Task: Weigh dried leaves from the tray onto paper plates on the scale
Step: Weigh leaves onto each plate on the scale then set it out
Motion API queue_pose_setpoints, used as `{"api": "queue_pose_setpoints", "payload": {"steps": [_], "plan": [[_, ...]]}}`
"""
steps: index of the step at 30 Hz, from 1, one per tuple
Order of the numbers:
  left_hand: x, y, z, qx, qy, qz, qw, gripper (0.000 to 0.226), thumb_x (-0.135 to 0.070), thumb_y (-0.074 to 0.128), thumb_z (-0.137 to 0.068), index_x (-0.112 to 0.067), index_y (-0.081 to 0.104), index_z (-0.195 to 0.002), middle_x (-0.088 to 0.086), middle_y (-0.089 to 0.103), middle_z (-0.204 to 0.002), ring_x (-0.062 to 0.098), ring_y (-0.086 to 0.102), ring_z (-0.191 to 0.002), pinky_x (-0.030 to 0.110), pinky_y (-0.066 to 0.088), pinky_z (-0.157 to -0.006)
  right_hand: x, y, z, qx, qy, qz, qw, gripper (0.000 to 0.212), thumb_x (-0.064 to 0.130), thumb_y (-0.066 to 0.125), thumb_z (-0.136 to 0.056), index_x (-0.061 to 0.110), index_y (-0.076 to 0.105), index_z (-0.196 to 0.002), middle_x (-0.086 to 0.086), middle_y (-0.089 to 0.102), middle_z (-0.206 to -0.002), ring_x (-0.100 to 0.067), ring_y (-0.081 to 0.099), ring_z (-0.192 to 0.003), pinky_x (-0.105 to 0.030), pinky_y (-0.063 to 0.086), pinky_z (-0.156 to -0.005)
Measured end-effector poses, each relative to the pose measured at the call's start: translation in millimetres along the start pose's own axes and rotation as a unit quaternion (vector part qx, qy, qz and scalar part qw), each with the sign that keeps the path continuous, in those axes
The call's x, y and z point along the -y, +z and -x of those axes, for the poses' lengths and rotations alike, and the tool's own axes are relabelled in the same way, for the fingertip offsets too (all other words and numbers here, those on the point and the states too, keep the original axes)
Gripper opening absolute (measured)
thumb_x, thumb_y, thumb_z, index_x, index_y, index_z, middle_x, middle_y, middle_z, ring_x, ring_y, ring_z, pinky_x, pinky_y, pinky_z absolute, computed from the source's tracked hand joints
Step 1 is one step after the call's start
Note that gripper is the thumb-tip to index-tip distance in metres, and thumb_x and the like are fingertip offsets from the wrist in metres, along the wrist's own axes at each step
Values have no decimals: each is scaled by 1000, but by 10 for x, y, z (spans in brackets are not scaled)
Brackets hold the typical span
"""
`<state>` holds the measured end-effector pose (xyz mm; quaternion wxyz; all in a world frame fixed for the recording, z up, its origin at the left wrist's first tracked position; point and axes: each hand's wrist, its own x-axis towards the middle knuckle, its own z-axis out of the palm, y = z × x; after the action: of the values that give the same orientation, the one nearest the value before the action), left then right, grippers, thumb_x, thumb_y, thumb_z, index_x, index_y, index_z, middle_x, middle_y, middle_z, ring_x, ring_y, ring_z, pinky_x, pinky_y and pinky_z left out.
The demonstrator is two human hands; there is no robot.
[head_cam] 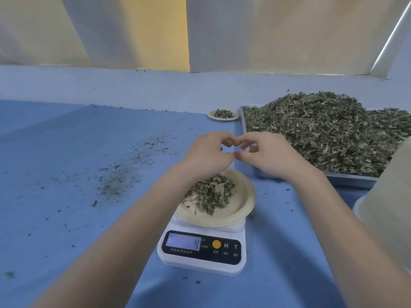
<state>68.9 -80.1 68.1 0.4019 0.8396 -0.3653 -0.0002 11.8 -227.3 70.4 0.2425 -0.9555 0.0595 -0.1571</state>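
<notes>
1. Dried leaves [329,132] heaped high in a metal tray [347,177] at the right of the blue table [66,152], the heap rising well above the tray's rim.
2. A smaller pile of leaves [211,193] lying on a pale paper plate [240,210], gathered toward the plate's left and far side, with the near right part of the plate bare.
3. Plate sitting on a white digital scale [200,261], overhanging the platform on the right; display [183,242] reading 4, with an orange button [216,244] and the letters M and T beside it.
4. Left hand [206,154] above the far edge of the plate, fingers curled inward with the tips drawn toward the thumb; whether any leaf sits between them cannot be told.
5. Right hand [269,155] just beside it, between the plate and the near left corner of the tray, fingers likewise bent with the tips close together; contents of the pinch cannot be told.
6. Fingertips of both hands meeting or nearly meeting in the middle, both forearms bare and reaching in from the near edge.
7. A second paper plate [223,115] with a small mound of leaves farther back, just beside the tray's far left corner.
8. Leaf crumbs [115,181] scattered over the blue surface to the left of the scale, with a few specks near the scale's front.
9. A pale, blurred object [391,210] at the right edge, close to the camera, not identifiable.
10. Cream panels [266,34] along the back wall behind the table.
</notes>
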Motion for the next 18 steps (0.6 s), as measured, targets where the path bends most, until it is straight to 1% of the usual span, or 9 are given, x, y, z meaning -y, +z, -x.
{"api": "queue_pose_setpoints", "payload": {"steps": [2, 4, 7, 10, 13, 14, 16, 17, 18], "plan": [[-100, 113, -169, 27, 13, -27, 999, 30, -10, 55, -86, -23, 61, -113, -4, 59, -118, 9, 51, -95, 17, 34, -77, -123, -65, -38, -5, 27, 15, 1000, 30, 32, 65, -85, 25, 65, -114, 4, 64, -103, -14, 60, -95, -26, 42, -81], [-204, 249, -347, 51, 22, -51, 997, 30, -8, 55, -86, -17, 60, -114, 0, 60, -119, 12, 51, -96, 19, 36, -77, -255, -122, -70, -8, 52, 38, 998, 27, 29, 64, -84, 20, 65, -110, -1, 67, -101, -18, 61, -94, -28, 45, -79], [-338, 507, -615, 100, 36, -104, 989, 37, -7, 54, -86, -12, 55, -123, 6, 60, -122, 23, 55, -108, 29, 44, -89, -501, -186, -133, -9, 100, 104, 990, 22, 29, 62, -82, 21, 63, -102, -7, 67, -101, -24, 60, -91, -33, 50, -76], [-428, 804, -867, 186, 56, -199, 961, 43, -8, 51, -88, -6, 46, -131, 13, 55, -127, 30, 51, -116, 33, 44, -90, -828, -193, -241, 24, 204, 165, 965, 33, 37, 61, -81, 23, 61, -110, -10, 66, -108, -26, 62, -95, -30, 48, -75], [-421, 1019, -1104, 247, 44, -302, 920, 38, -7, 49, -91, 2, 49, -128, 20, 56, -126, 33, 54, -114, 33, 44, -83, -1136, -130, -345, 103, 291, 191, 932, 48, 47, 62, -78, 16, 62, -115, -14, 61, -121, -29, 60, -105, -30, 46, -82], [-405, 1058, -1168, 260, 36, -326, 908, 35, -7, 49, -91, 3, 51, -124, 20, 57, -124, 33, 55, -111, 32, 44, -80, -1209, -108, -373, 125, 302, 179, 928, 53, 49, 61, -78, 14, 61, -117, -15, 58, -126, -29, 58, -108, -30, 45, -84], [-361, 1104, -1265, 282, 20, -362, 888, 24, -6, 49, -91, 3, 53, -113, 18, 60, -116, 31, 57, -99, 31, 43, -73, -1312, -60, -435, 149, 292, 133, 935, 52, 45, 61, -79, 13, 59, -120, -17, 55, -128, -29, 56, -108, -29, 46, -86], [-334, 1123, -1301, 289, 12, -366, 884, 19, -6, 50, -90, 0, 53, -108, 16, 61, -109, 29, 56, -92, 30, 42, -70, -1338, -35, -467, 152, 267, 107, 946, 49, 41, 63, -79, 12, 60, -119, -15, 57, -123, -28, 57, -105, -29, 47, -87], [-309, 1142, -1336, 298, 2, -358, 885, 21, -5, 51, -88, 0, 52, -108, 14, 59, -103, 27, 55, -88, 30, 42, -68, -1344, -14, -489, 154, 232, 78, 957, 42, 36, 65, -80, 13, 62, -115, -10, 62, -115, -25, 58, -102, -29, 49, -87]]}}
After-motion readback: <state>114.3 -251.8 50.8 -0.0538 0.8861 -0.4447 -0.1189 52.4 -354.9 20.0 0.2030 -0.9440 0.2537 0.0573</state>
